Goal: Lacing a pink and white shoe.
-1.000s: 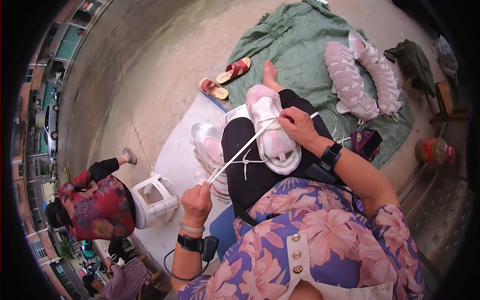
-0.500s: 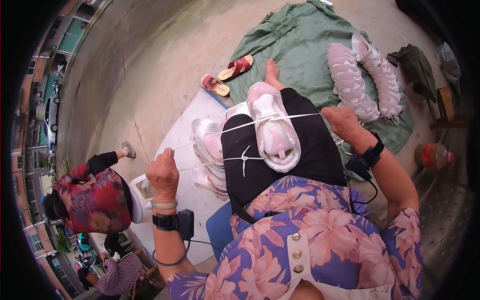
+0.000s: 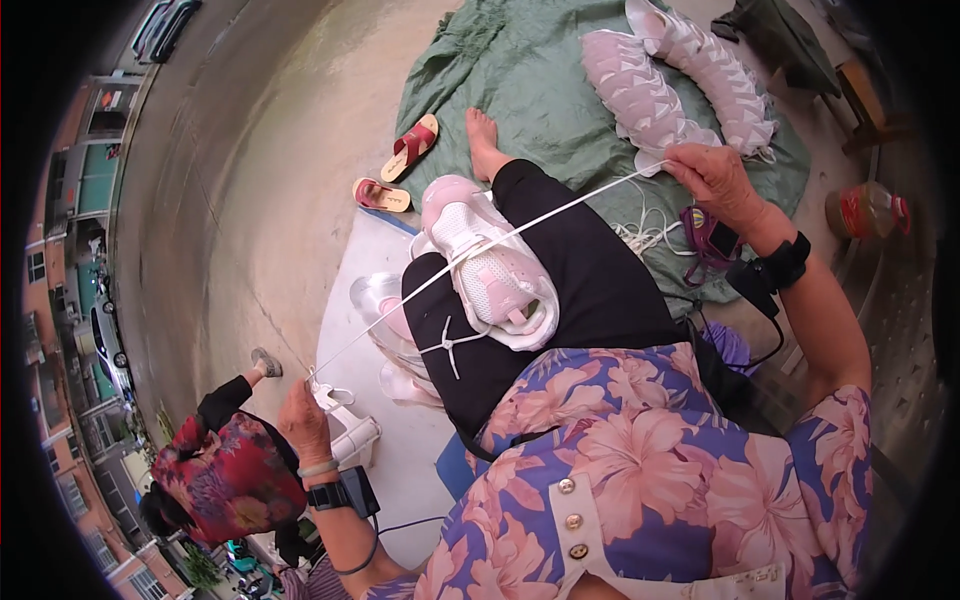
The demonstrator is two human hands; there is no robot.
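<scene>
A green sheet (image 3: 535, 95) lay toward one o'clock, and a pink-and-white sneaker (image 3: 500, 285) rested on the lap (image 3: 600, 280), a white lace (image 3: 580, 203) taut across it between pinched fingers of the left hand (image 3: 304, 420) at eight and right hand (image 3: 718, 187) at two.

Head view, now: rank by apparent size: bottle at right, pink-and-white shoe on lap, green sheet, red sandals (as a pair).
1. Green sheet
2. Pink-and-white shoe
3. Bottle and red sandals: too close to rank.
</scene>
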